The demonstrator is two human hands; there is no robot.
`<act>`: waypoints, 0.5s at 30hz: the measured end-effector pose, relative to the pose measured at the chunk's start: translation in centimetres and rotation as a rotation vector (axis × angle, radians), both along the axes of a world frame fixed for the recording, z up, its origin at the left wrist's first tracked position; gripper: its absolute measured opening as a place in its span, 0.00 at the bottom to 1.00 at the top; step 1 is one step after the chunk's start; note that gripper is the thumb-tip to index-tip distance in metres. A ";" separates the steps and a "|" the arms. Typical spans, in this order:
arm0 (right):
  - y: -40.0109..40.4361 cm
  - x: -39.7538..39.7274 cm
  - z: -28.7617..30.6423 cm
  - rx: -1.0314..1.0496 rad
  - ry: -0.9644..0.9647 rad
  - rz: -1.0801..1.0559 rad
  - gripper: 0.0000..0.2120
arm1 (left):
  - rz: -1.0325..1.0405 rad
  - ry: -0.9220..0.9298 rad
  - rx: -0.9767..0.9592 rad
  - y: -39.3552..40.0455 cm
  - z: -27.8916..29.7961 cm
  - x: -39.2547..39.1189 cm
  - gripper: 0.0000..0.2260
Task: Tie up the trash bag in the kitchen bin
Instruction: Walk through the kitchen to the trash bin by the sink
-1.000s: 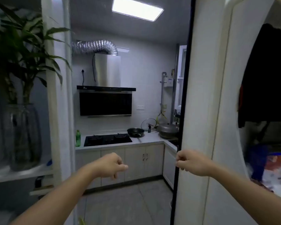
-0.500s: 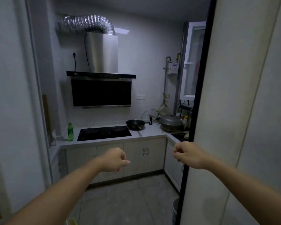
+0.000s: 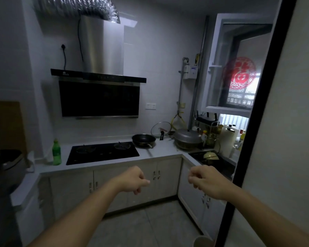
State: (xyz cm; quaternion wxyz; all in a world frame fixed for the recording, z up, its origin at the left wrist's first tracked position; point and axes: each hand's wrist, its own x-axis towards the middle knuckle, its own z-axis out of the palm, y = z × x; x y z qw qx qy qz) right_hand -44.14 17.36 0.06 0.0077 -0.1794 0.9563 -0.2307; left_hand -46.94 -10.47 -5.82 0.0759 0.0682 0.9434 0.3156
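My left hand [image 3: 132,180] and my right hand [image 3: 206,180] are stretched out in front of me at chest height, both loosely curled with nothing in them. They hang in the air in front of the white base cabinets. A pale round rim [image 3: 202,241], perhaps the kitchen bin, peeks in at the bottom edge by the black door frame; no trash bag can be made out on it.
An L-shaped white counter [image 3: 161,152] carries a black hob [image 3: 102,153], a green bottle [image 3: 56,155], a frying pan [image 3: 144,139] and a lidded pot [image 3: 187,139]. The sink [image 3: 212,159] lies on the right. A black door frame [image 3: 248,139] stands at the right, grey floor tiles [image 3: 141,227] below.
I have moved forward through the doorway into the kitchen; the plant and left wall have dropped out of view. Both hands stay curled and held out, slightly lower in frame.
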 end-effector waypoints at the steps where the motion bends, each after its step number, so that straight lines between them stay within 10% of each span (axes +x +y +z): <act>1: -0.4 -1.8 -0.1 -0.003 0.007 0.000 0.10 | 0.006 0.000 -0.005 -0.6 -0.1 -1.7 0.14; 15: -4.3 -28.2 -0.3 0.038 0.075 -0.021 0.14 | 0.059 0.058 -0.019 -9.2 0.4 -25.9 0.11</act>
